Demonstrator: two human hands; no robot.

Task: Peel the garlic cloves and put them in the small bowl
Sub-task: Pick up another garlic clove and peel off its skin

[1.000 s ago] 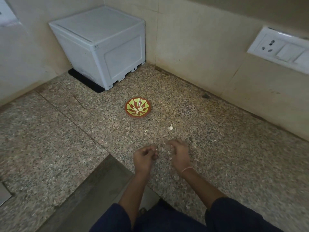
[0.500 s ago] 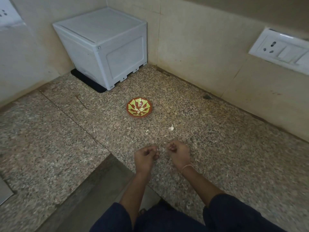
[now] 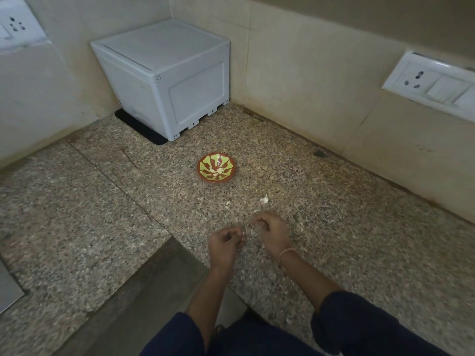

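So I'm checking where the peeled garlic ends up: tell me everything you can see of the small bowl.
The small bowl is round and shallow and looks glazed. Its rim and outer wall are red-brown, and yellow-green petal shapes radiate inside. It stands upright on the speckled granite counter, in front of the white box. It sits beyond the left hand and the right hand, and neither touches it. A few pale peeled cloves lie at its centre.

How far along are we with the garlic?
Done: several peeled cloves lie in the small red bowl with yellow-green pattern. In hand: the right hand pinches a pale bit, probably a clove; the left hand is curled beside it, contents hidden. Left: one white garlic clove on the speckled stone counter.
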